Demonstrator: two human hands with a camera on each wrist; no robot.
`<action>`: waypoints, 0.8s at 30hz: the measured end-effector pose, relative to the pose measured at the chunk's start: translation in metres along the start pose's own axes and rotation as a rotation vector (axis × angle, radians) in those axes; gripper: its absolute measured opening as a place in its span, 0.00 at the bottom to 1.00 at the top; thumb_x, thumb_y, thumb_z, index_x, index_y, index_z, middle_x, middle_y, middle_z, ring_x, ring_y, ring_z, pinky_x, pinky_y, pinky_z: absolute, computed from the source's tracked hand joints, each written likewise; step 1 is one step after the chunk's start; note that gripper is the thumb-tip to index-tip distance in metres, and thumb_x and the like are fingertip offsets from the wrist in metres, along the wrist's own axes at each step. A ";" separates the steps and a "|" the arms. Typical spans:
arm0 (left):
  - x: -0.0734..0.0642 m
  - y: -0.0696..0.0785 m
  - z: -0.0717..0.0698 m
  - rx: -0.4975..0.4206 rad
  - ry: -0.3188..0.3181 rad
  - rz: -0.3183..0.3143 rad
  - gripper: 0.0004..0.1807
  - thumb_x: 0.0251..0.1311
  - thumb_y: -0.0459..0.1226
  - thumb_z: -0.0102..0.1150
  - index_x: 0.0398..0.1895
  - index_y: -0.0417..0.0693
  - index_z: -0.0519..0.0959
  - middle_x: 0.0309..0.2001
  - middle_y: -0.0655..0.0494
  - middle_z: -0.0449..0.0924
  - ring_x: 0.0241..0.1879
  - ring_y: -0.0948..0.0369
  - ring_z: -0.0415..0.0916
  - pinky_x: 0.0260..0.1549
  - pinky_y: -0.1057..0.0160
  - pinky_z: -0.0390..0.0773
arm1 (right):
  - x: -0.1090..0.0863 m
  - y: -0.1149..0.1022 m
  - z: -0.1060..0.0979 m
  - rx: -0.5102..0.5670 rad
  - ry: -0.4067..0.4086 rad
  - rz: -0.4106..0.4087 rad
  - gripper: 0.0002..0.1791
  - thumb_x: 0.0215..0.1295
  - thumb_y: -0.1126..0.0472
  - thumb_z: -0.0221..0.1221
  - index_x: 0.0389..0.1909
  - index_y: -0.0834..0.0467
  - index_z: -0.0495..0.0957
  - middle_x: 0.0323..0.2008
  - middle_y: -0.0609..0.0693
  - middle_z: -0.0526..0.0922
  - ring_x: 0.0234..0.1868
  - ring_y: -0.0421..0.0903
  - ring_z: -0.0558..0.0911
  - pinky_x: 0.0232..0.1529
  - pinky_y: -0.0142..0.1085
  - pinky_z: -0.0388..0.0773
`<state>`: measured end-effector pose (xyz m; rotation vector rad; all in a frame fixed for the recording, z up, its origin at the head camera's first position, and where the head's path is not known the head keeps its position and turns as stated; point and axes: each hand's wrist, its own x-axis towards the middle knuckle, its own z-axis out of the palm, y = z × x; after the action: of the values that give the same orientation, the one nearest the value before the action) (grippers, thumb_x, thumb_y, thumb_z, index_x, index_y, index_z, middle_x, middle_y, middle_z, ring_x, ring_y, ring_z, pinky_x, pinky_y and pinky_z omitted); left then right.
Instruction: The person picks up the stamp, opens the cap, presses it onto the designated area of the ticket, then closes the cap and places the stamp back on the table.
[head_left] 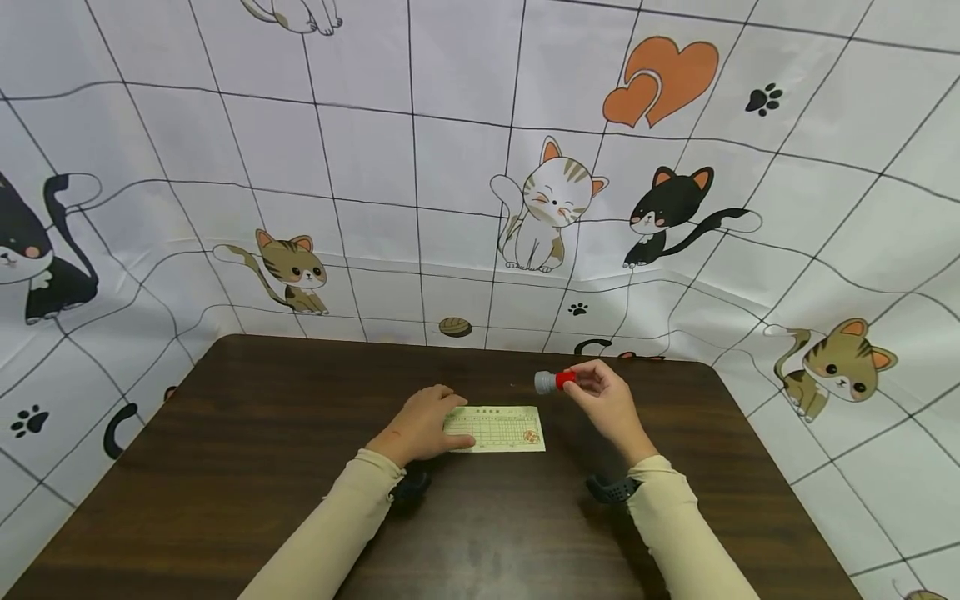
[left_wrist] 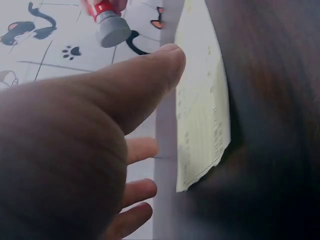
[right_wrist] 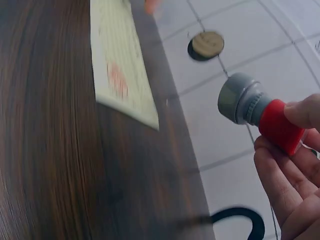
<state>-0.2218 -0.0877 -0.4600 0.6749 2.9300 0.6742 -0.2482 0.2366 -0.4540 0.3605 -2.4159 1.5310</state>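
A pale yellow receipt slip [head_left: 498, 429] with a printed grid and a red stamp mark near its lower right corner lies on the dark table. My left hand [head_left: 422, 425] is at the slip's left end, thumb [left_wrist: 145, 75] straight and overlapping it, the other fingers [left_wrist: 137, 192] spread and partly hidden. To the upper right of the slip, my right hand [head_left: 606, 404] pinches the red handle of a hand stamp [right_wrist: 282, 125] between thumb and fingers. The stamp is held up on its side, its round grey end [right_wrist: 237, 99] pointing left.
The dark wood table [head_left: 247, 467] extends around both hands. Behind its far edge hangs a white sheet [head_left: 360, 233] with a grid and cartoon cats. Each wrist wears a dark band [head_left: 613, 490] below the hand.
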 end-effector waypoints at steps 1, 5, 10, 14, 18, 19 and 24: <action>0.000 0.000 0.002 -0.006 -0.009 -0.010 0.38 0.62 0.56 0.71 0.70 0.47 0.75 0.67 0.43 0.72 0.65 0.45 0.71 0.65 0.41 0.71 | 0.001 0.002 -0.004 -0.024 0.006 0.008 0.16 0.68 0.66 0.68 0.53 0.64 0.79 0.51 0.62 0.86 0.46 0.39 0.87 0.48 0.22 0.80; 0.001 0.002 0.007 -0.038 -0.030 -0.045 0.40 0.60 0.57 0.72 0.71 0.46 0.74 0.62 0.44 0.73 0.56 0.48 0.74 0.52 0.45 0.79 | 0.005 0.012 -0.017 -0.131 0.045 0.036 0.15 0.69 0.65 0.67 0.54 0.64 0.80 0.50 0.62 0.87 0.47 0.49 0.88 0.47 0.22 0.80; 0.002 0.003 0.010 -0.017 -0.029 -0.067 0.38 0.58 0.54 0.75 0.68 0.45 0.77 0.59 0.45 0.73 0.53 0.49 0.74 0.50 0.47 0.79 | 0.011 0.023 -0.029 -0.223 0.076 0.036 0.15 0.69 0.67 0.66 0.54 0.65 0.81 0.49 0.63 0.87 0.49 0.57 0.88 0.50 0.35 0.85; 0.002 0.005 0.011 0.003 -0.036 -0.071 0.37 0.58 0.52 0.76 0.68 0.44 0.77 0.60 0.44 0.72 0.57 0.47 0.72 0.53 0.46 0.79 | 0.018 0.029 -0.033 -0.261 0.067 0.020 0.15 0.69 0.68 0.66 0.55 0.66 0.81 0.51 0.64 0.85 0.51 0.59 0.87 0.52 0.47 0.84; 0.002 0.009 0.012 0.015 -0.048 -0.046 0.38 0.60 0.50 0.74 0.69 0.41 0.76 0.60 0.43 0.72 0.59 0.46 0.71 0.55 0.47 0.78 | 0.025 0.032 -0.033 -0.296 0.063 0.031 0.19 0.69 0.67 0.65 0.58 0.68 0.78 0.52 0.65 0.84 0.52 0.59 0.86 0.53 0.50 0.84; 0.002 0.009 0.012 0.020 -0.050 -0.041 0.38 0.60 0.50 0.74 0.69 0.41 0.76 0.60 0.43 0.72 0.59 0.46 0.71 0.55 0.47 0.78 | 0.027 0.032 -0.033 -0.301 0.065 0.032 0.19 0.70 0.66 0.65 0.58 0.69 0.77 0.51 0.65 0.84 0.52 0.60 0.86 0.53 0.50 0.84; 0.003 0.009 0.012 0.041 -0.052 -0.036 0.38 0.60 0.50 0.74 0.69 0.41 0.76 0.58 0.44 0.73 0.58 0.46 0.70 0.57 0.47 0.77 | 0.037 0.030 -0.026 -0.333 0.088 0.027 0.18 0.69 0.66 0.66 0.55 0.70 0.79 0.49 0.66 0.85 0.50 0.60 0.86 0.51 0.52 0.84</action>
<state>-0.2185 -0.0742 -0.4671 0.6313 2.9077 0.5861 -0.2907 0.2700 -0.4558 0.1890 -2.5530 1.0984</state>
